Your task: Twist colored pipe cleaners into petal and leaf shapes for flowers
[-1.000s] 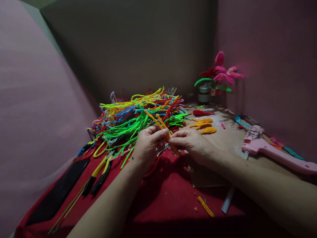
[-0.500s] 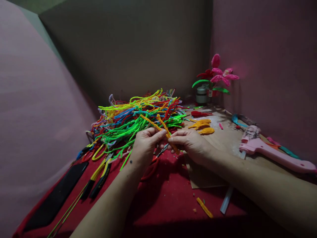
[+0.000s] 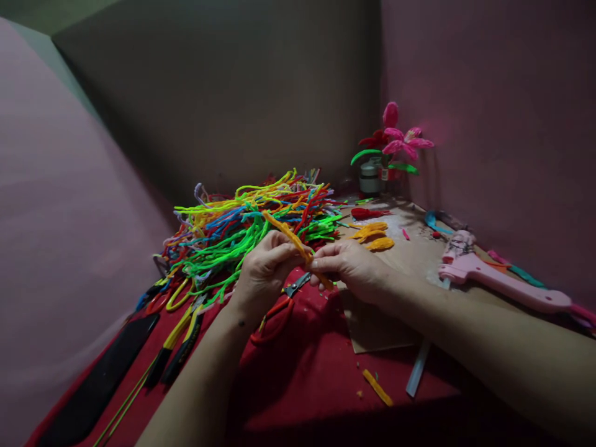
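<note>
Orange strip (image 3: pixel 285 230) at centre, held aloft between both hands and slanting from far left to near right; the two grips sit close together, probably to steady a soft, bendable piece. Left hand (image 3: pixel 265 270): thumb and fingers close narrowly on the strip's middle, the other fingertips being hidden. Right hand (image 3: pixel 349 264): thumb and forefinger pinch it just beside, leaving the near end free. Beneath lie the scissors (image 3: pixel 291 290), apparently kept there for quick reach. Outward, to the far left, a pile (image 3: pixel 223 233) of coloured stems spreads over the red cloth (image 3: pixel 302 391); near left are the pliers (image 3: pixel 174 335). To the right, orange petals (image 3: pixel 370 232) lie together on the board (image 3: pixel 405 257), seemingly grouped by colour. Farther right rests the glue gun (image 3: pixel 507 284), its handle pointing right. Far right, pink flowers (image 3: pixel 408 144) stand upright beside a canister (image 3: pixel 370 180).
</note>
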`<control>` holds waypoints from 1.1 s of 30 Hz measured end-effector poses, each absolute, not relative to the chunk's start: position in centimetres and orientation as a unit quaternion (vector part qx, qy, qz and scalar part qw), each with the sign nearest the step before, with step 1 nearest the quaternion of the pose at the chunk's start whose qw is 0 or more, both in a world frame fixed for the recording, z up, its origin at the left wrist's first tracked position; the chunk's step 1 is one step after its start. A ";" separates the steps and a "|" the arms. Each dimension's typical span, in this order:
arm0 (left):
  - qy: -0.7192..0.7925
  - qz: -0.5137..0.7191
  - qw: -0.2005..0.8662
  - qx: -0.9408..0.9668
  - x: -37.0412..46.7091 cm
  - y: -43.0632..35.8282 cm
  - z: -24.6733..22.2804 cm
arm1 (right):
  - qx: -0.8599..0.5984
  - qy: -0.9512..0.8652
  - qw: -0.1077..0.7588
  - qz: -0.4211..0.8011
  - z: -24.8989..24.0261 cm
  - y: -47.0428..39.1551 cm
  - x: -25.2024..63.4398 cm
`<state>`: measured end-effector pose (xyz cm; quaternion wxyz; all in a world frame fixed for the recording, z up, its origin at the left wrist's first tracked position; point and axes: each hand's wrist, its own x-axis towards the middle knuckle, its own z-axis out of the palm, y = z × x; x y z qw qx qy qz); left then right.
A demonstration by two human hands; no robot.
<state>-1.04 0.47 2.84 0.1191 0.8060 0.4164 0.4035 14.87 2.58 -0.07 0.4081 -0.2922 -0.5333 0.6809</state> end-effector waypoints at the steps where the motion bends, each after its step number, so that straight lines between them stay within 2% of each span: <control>1: 0.407 0.385 0.084 0.824 -1.2 0.5 2.9 | -0.288 -0.539 0.404 0.680 0.0 2.5 14.9; 7: 0.341 0.271 -0.159 0.886 -2.0 0.3 3.7 | -0.277 -0.561 0.377 0.683 0.4 2.2 15.1; 9: 0.327 0.220 -0.207 0.896 -1.9 -0.1 4.1 | -0.277 -0.569 0.369 0.680 0.3 2.2 15.0; 13: 0.346 0.115 -0.219 0.905 -1.5 -1.0 4.4 | -0.297 -0.616 0.361 0.634 -0.4 2.5 14.7; 16: 0.376 0.101 -0.186 0.902 -1.2 -1.4 4.2 | -0.327 -0.694 0.364 0.528 -0.8 2.3 14.5; 19: 0.461 0.178 -0.046 0.868 -1.0 -1.5 4.1 | -0.351 -0.790 0.383 0.326 -0.9 1.6 14.5; 23: 0.562 0.293 0.342 0.693 -1.2 -0.7 3.8 | -0.326 -0.836 0.420 0.136 -1.1 0.8 14.7; 25: 0.544 0.319 0.504 0.590 -1.3 -0.2 3.6 | -0.301 -0.848 0.430 0.070 -1.1 0.6 14.9; 27: 0.496 0.332 0.623 0.506 -1.2 0.3 3.2 | -0.287 -0.855 0.432 0.010 -1.0 0.6 15.0; 30: 0.442 0.334 0.711 0.433 -1.0 0.6 2.8 | -0.283 -0.852 0.439 -0.031 -0.9 0.8 15.1; 33: 0.460 0.350 0.666 0.471 -1.1 0.5 2.9 | -0.274 -0.843 0.463 0.004 -0.9 1.0 15.1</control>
